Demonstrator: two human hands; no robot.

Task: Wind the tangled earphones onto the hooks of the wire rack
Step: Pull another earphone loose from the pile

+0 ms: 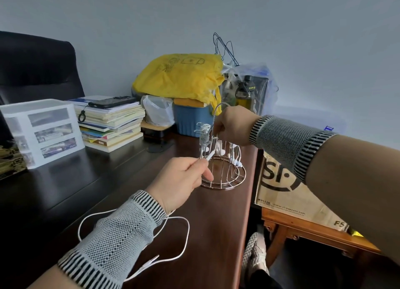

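A rose-gold wire rack (224, 176) stands on the dark wooden desk near its right edge. Grey braided cable (204, 139) is wound around an upper hook, and white earbuds (238, 163) hang inside the rack. My left hand (184, 180) pinches the white plug end (210, 155) of an earphone just left of the rack. My right hand (232, 125) holds the grey braided cable at the rack's top; the cable arches up over the hand. Another white earphone cable (186, 234) lies looped on the desk under my left forearm.
At the back stand a yellow bag (179, 76), a blue bin (192, 119), a white plastic bag, bottles and a book stack (112, 124) with a phone on top. A white drawer unit (43, 130) sits at left. A cardboard box (287, 193) rests on a low table at right.
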